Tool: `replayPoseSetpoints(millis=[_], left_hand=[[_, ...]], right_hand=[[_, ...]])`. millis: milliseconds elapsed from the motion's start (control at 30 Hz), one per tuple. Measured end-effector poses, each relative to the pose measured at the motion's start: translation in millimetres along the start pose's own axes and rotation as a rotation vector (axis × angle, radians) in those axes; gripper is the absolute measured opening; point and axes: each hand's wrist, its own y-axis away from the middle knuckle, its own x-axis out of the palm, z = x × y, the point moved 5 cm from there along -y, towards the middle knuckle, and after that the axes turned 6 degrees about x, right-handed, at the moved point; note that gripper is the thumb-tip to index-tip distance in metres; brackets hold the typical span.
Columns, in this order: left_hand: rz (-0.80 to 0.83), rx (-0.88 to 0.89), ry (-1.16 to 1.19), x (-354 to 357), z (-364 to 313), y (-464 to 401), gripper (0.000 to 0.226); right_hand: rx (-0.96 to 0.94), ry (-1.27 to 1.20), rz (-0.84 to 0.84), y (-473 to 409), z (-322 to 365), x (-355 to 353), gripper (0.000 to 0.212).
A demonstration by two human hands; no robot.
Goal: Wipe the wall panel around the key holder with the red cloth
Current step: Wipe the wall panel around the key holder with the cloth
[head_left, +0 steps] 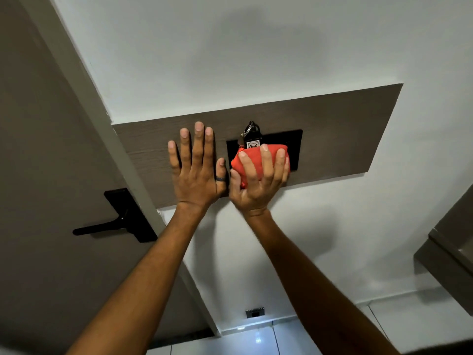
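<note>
A brown wood-grain wall panel [345, 129] is fixed on the white wall. In its middle sits a black key holder plate [294, 139] with a bunch of keys and a tag [252, 135] hanging at its top. My right hand [261, 180] presses a bunched red cloth [252, 162] against the plate's lower half, just under the keys. My left hand [195, 167] lies flat on the panel left of the plate, fingers spread, a dark ring on the thumb.
A brown door with a black lever handle [117, 221] stands at the left, its pale frame [107, 119] between door and panel. A wall socket [254, 312] sits low near the tiled floor. A brown cabinet edge [453, 249] juts in at the right.
</note>
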Motion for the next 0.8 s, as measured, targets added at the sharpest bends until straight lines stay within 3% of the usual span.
replayPoseSetpoints(millis=[67, 167, 300, 467, 600, 800], left_hand=[[0.0, 0.007, -0.001, -1, -1, -1, 0.068], [-0.025, -0.008, 0.02, -1, 1, 1, 0.066], [-0.037, 0.009, 0.024, -3, -1, 1, 0.065], [-0.034, 0.005, 0.008, -6, 0, -3, 0.065], [-0.022, 0.016, -0.002, -9, 0, -4, 0.065], [-0.024, 0.023, 0.018, -7, -1, -3, 0.066]], right_hand=[[0.059, 0.001, -0.023, 13, 11, 5, 0.031], [-0.161, 0.038, -0.015, 6, 0, 6, 0.033], [-0.19, 0.11, -0.018, 5, 0, 5, 0.039], [-0.397, 0.048, 0.084, -3, -15, -10, 0.035], [-0.59, 0.05, 0.153, -3, -34, -22, 0.053], [-0.63, 0.014, 0.265, -18, -70, -37, 0.042]])
